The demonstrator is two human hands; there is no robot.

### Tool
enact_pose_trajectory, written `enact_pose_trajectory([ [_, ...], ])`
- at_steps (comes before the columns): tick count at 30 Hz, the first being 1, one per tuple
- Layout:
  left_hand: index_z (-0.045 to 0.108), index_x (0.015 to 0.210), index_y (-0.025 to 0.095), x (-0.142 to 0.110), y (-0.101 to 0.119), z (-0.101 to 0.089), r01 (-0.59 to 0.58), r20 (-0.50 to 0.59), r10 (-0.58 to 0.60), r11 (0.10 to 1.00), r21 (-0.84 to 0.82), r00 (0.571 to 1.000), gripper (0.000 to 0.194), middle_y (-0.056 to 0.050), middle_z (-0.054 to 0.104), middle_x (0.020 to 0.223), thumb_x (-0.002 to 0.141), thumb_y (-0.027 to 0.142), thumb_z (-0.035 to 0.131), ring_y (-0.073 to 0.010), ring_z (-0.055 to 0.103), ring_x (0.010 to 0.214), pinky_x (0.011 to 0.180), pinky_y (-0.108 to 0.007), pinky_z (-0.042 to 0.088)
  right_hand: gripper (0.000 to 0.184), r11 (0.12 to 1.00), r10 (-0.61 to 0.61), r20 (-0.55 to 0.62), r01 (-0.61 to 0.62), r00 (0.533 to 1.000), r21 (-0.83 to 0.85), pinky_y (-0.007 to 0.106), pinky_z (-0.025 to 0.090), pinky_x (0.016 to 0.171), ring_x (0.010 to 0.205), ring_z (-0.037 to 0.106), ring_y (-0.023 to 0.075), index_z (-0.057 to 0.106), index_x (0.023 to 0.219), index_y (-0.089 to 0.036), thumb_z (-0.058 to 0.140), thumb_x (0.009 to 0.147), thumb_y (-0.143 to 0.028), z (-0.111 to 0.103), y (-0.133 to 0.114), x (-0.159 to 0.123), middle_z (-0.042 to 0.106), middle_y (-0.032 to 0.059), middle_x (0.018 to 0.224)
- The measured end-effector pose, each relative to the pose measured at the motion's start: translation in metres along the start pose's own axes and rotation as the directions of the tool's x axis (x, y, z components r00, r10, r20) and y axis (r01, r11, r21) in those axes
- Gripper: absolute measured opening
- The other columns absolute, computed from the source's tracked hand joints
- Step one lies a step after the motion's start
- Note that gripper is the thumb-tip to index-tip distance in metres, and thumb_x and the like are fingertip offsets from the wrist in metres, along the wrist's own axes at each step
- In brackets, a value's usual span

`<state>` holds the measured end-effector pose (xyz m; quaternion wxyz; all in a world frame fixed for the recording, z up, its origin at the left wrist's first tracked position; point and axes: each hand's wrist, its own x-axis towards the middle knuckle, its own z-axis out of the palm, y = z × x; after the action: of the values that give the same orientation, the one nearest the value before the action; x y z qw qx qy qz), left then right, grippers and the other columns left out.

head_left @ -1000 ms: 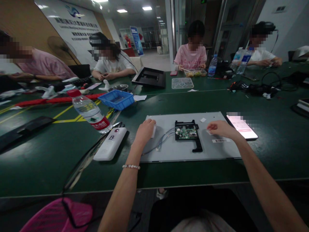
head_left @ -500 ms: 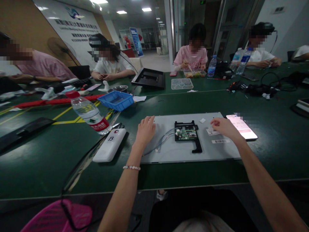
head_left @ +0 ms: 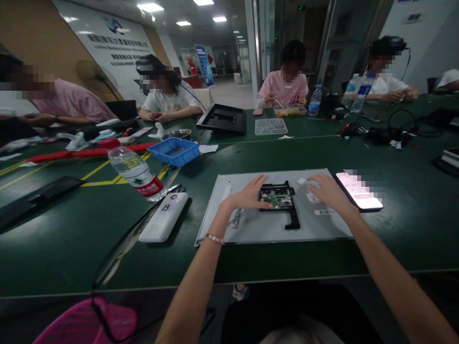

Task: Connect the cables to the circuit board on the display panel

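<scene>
Green table (head_left: pixel 279 263) spans my head view, a pink basket (head_left: pixel 89 322) below its near edge at lower left. Nearest on the table: pale panel (head_left: pixel 319 227), lying flat. Mid-panel I log a green circuit board (head_left: pixel 278 200) in a black bracket (head_left: pixel 294 220), thin cables (head_left: pixel 242 214) at its left.

Left hand (head_left: pixel 249 196): fingers spread wide, reaching over the board's left side and partly covering it; I see nothing gripped, contact cannot be told. Right hand (head_left: pixel 328 191): fingers loosely curled over the panel's right part, beside a small white square (head_left: pixel 301 181); whether they pinch anything, I cannot tell. Barcode label (head_left: pixel 324 212) lies on the panel, nearer me than those fingers.

Lit phone (head_left: pixel 358 190) just right of the panel; white device (head_left: pixel 165 217) and red-capped bottle (head_left: pixel 138 173) to its left.

Farther: blue tray (head_left: pixel 181 158), clear compartmented lid (head_left: pixel 271 126), black frame (head_left: pixel 224 119).

Far side: several people (head_left: pixel 283 86) seated, one using chopsticks over a food container (head_left: pixel 290 111).
</scene>
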<state>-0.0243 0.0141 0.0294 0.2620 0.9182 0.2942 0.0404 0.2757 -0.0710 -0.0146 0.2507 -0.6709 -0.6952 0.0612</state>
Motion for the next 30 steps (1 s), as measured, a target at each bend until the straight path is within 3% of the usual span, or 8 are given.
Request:
enact_pose_trajectory([
  [7, 0.000, 0.147, 0.015, -0.014, -0.017, 0.005, -0.004, 0.046, 0.010, 0.992, -0.125, 0.999, 0.116, -0.014, 0.003, 0.154, 0.063, 0.056, 0.069, -0.0320, 0.009, 0.141, 0.115, -0.046, 0.012, 0.067, 0.996, 0.026, 0.072, -0.020, 0.997, -0.083, 0.051, 0.037, 0.098, 0.125, 0.042, 0.0343, 0.037, 0.139, -0.015, 0.046, 0.084, -0.052, 0.019, 0.005, -0.005, 0.045, 0.0187, 0.136],
  [16, 0.000, 0.147, 0.013, -0.011, -0.021, 0.018, -0.036, 0.018, 0.036, 0.999, -0.002, 0.999, 0.115, -0.018, 0.005, 0.153, 0.066, 0.061, 0.065, -0.0331, 0.009, 0.140, 0.114, -0.047, 0.012, 0.071, 0.989, 0.029, 0.124, -0.010, 0.992, -0.146, 0.053, 0.032, 0.103, 0.133, 0.031, 0.0352, 0.024, 0.146, -0.015, 0.029, 0.090, -0.058, 0.026, 0.011, -0.007, 0.034, 0.0185, 0.145],
  [20, 0.000, 0.147, 0.014, -0.012, -0.020, 0.020, -0.032, 0.004, 0.032, 0.999, 0.026, 0.999, 0.113, -0.017, 0.005, 0.153, 0.067, 0.063, 0.063, -0.0345, 0.009, 0.140, 0.114, -0.049, 0.012, 0.066, 0.986, 0.034, 0.083, -0.020, 0.996, -0.164, 0.051, 0.037, 0.098, 0.126, 0.041, 0.0338, 0.030, 0.143, -0.013, 0.030, 0.091, -0.054, 0.026, 0.007, -0.002, 0.042, 0.0197, 0.139],
  [24, -0.003, 0.147, 0.014, -0.014, -0.019, 0.017, 0.009, 0.024, -0.010, 1.000, 0.015, 1.000, 0.120, -0.017, 0.000, 0.154, 0.062, 0.063, 0.067, -0.0368, 0.008, 0.140, 0.113, -0.050, 0.014, 0.054, 0.976, -0.009, 0.036, 0.017, 0.999, -0.218, 0.045, 0.042, 0.093, 0.116, 0.050, 0.0308, 0.047, 0.131, -0.012, 0.039, 0.090, -0.046, 0.019, -0.008, 0.009, 0.054, 0.0189, 0.127],
  [27, -0.005, 0.147, 0.015, -0.015, -0.021, 0.014, 0.004, 0.032, -0.003, 1.000, -0.018, 0.999, 0.121, -0.015, 0.000, 0.154, 0.062, 0.060, 0.068, -0.0354, 0.008, 0.140, 0.114, -0.049, 0.015, 0.036, 0.952, -0.066, 0.090, 0.090, 0.994, -0.293, 0.038, 0.044, 0.088, 0.110, 0.055, 0.0282, 0.061, 0.114, -0.013, 0.046, 0.088, -0.035, 0.010, -0.023, 0.022, 0.060, 0.0163, 0.118],
  [30, -0.001, 0.148, 0.015, -0.015, -0.023, 0.014, -0.012, 0.019, 0.013, 0.999, -0.045, 1.000, 0.116, -0.015, 0.006, 0.154, 0.064, 0.059, 0.067, -0.0339, 0.011, 0.140, 0.114, -0.048, 0.014, 0.026, 0.918, -0.007, 0.174, 0.075, 0.985, -0.390, 0.033, 0.047, 0.077, 0.095, 0.062, 0.0256, 0.067, 0.095, -0.013, 0.045, 0.088, -0.023, 0.004, -0.040, 0.032, 0.067, 0.0146, 0.099],
])
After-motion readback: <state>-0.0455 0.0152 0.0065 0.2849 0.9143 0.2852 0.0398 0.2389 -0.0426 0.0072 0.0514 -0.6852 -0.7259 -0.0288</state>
